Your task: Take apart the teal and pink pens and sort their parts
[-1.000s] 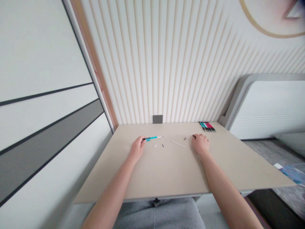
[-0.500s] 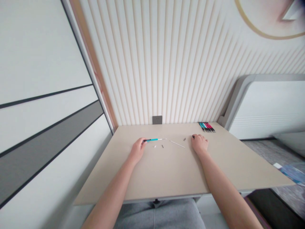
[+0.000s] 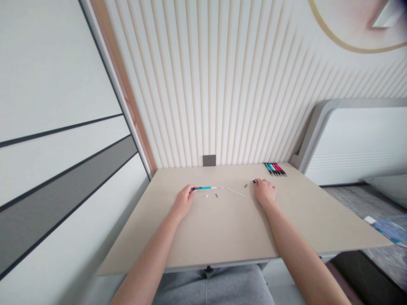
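Note:
My left hand (image 3: 183, 201) is closed on the dark end of a teal pen (image 3: 205, 187), which lies nearly level and points right. A thin pale refill sticks out of the pen's right end. My right hand (image 3: 265, 191) pinches a small black pen part (image 3: 255, 181) just above the table or on it; I cannot tell which. Between the hands lies a slender white refill (image 3: 235, 192), slanting down to the right. Near it are a small dark spring-like piece (image 3: 216, 195), a tiny white piece (image 3: 206, 195) and some small grey bits (image 3: 246, 185).
Several teal, white and red pens (image 3: 275, 169) lie in a row at the back right of the beige table (image 3: 222, 233). Behind it stands a ribbed wall with a dark socket (image 3: 209, 160). A white cabinet (image 3: 63, 228) is on the left, a bed headboard (image 3: 359, 140) on the right.
My right hand has shifted slightly left, and more of the black part shows at its fingertips. My left hand and the teal pen stay almost in place.

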`<state>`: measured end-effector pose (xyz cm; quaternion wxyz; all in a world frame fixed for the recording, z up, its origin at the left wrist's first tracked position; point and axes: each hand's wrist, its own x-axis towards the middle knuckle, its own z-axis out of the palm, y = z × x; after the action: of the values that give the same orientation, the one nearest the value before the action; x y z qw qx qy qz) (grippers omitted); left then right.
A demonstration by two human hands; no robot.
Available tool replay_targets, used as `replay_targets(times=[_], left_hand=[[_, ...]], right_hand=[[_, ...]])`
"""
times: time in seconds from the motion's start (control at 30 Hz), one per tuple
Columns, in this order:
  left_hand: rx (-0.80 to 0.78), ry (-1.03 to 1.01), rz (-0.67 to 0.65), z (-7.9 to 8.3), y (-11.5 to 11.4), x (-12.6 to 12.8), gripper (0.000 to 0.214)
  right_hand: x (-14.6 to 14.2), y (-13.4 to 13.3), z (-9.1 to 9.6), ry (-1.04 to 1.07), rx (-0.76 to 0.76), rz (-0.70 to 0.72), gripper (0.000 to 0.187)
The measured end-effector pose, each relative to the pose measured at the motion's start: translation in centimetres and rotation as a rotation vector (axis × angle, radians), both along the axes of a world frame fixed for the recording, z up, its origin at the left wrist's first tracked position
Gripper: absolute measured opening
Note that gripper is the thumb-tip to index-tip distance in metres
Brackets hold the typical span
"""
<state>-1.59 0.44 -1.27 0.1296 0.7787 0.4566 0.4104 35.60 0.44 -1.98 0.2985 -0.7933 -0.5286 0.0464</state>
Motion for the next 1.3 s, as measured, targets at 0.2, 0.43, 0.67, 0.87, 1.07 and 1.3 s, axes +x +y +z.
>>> replay_targets(times=[0.2, 0.43, 0.67, 0.87, 1.07, 1.3], left_hand=[[0.002, -0.007, -0.008, 0.1, -0.1, 0.1, 0.018], [-0.024, -0.003, -0.012, 0.2, -0.3, 0.1, 0.017], [-0.038, -0.009, -0.018, 0.6, -0.5, 0.3, 0.018], [-0.031, -0.023, -0.008, 0.7, -0.6, 0.3, 0.018], [-0.039, -0.032, -0.015, 0.6, -0.6, 0.3, 0.019], [-0.056, -0.034, -0.031, 0.7, -0.7, 0.3, 0.021]], right_hand=[[-2.4, -0.1, 0.5, 0.308, 0.176, 0.207, 0.043], [-8.2, -1.0, 0.1, 0.738, 0.229, 0.444, 0.051], [-9.2, -1.5, 0.5, 0.986, 0.202, 0.517, 0.041], [-9.2, -1.5, 0.3, 1.044, 0.188, 0.545, 0.038], [-9.5, -1.9, 0.6, 1.063, 0.172, 0.583, 0.039], [-9.4, -2.3, 1.1, 1.098, 0.139, 0.636, 0.041]])
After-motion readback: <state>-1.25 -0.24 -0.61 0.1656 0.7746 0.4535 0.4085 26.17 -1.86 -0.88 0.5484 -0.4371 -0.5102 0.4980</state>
